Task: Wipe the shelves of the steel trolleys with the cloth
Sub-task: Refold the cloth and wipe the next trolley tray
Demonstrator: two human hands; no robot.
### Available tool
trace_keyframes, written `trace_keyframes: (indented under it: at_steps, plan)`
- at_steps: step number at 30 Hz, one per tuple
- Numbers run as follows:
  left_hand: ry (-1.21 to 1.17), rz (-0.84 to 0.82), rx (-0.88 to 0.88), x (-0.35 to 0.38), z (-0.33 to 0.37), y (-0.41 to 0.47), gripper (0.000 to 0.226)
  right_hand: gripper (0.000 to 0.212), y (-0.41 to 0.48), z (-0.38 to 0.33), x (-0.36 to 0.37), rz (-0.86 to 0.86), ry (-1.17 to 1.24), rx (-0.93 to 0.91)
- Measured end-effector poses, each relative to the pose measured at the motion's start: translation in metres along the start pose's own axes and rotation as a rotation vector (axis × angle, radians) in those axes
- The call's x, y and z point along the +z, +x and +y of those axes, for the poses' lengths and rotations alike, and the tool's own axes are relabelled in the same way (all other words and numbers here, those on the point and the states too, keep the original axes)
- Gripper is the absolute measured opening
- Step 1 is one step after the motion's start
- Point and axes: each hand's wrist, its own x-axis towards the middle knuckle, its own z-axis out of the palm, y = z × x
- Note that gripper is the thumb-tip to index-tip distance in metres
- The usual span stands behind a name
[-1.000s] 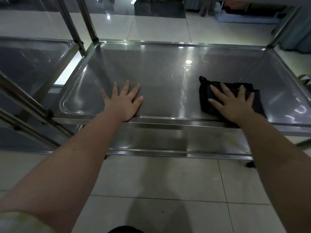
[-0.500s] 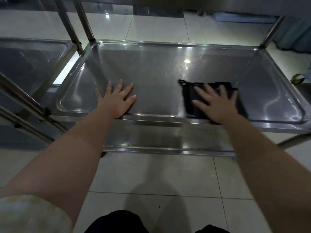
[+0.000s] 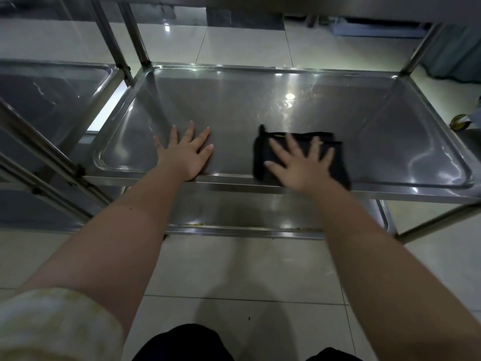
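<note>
Two hands lie flat on the middle shelf of the steel trolley. The left hand, fingers spread, presses on the bare steel near the front rim. The right hand, also spread, presses on the folded black cloth, which lies on the same shelf, a little right of the middle, with its near edge reaching the front rim. In my judgement the cloth is held only by a flat palm, so it may bunch up or slip out if the pressure drops, and a stroke too close to the rim could push it down to the lower shelf. Compared with one second ago, the right hand and the cloth have travelled left, so the gap to the left hand is narrower. The left hand has kept its place.
</note>
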Motion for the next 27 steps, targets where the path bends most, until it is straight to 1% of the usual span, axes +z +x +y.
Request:
trace_keyframes:
  at_steps: [2,3,4,6,7,8,9,11,13,15,17,19,22,23,25,27]
  plan:
    - [-0.068,0.003,0.001,-0.005,0.0,-0.004,0.051,0.068,-0.004,-0.031,0.0,-0.046,-0.027,-0.055]
    - [-0.107,0.038,0.016,-0.007,0.001,-0.007,0.05,0.07,-0.007,-0.033,-0.001,-0.061,-0.021,-0.079]
    - [-0.131,0.112,0.054,-0.01,0.001,-0.012,0.049,0.075,-0.01,-0.028,-0.004,-0.065,0.001,-0.111]
    - [-0.125,0.319,0.197,-0.013,0.004,-0.024,0.048,0.094,-0.023,-0.005,-0.006,-0.047,0.024,-0.202]
    - [-0.114,0.39,0.28,-0.014,0.007,-0.031,0.048,0.101,-0.03,0.008,-0.007,-0.023,-0.007,-0.25]
    - [-0.119,0.413,0.354,-0.015,0.012,-0.037,0.05,0.102,-0.035,0.019,-0.006,-0.001,-0.062,-0.29]
    - [-0.138,0.398,0.415,-0.015,0.019,-0.043,0.051,0.096,-0.039,0.027,-0.006,0.017,-0.119,-0.319]
    - [-0.189,0.313,0.513,-0.013,0.04,-0.052,0.053,0.076,-0.042,0.032,-0.003,0.063,-0.172,-0.352]
    - [-0.204,0.202,0.604,-0.008,0.069,-0.06,0.06,0.063,-0.043,0.029,-0.002,0.093,-0.093,-0.352]
    - [-0.138,0.115,0.667,-0.001,0.097,-0.065,0.075,0.058,-0.044,0.026,-0.008,0.081,-0.003,-0.356]
    - [-0.062,0.093,0.664,0.003,0.114,-0.066,0.082,0.055,-0.047,0.024,-0.018,0.086,0.04,-0.366]
    - [-0.042,0.136,0.64,-0.003,0.119,-0.063,0.075,0.052,-0.049,0.022,-0.033,0.112,0.08,-0.334]
    - [-0.054,0.203,0.624,-0.025,0.119,-0.058,0.048,0.044,-0.056,0.024,-0.062,0.176,0.057,-0.266]
    - [-0.059,0.216,0.626,-0.034,0.119,-0.058,0.043,0.041,-0.06,0.025,-0.071,0.215,0.025,-0.256]
    - [-0.048,0.241,0.649,-0.053,0.121,-0.062,0.039,0.037,-0.07,0.027,-0.088,0.315,-0.036,-0.261]
    - [-0.042,0.278,0.66,-0.065,0.127,-0.074,0.04,0.039,-0.086,0.03,-0.1,0.363,-0.091,-0.274]
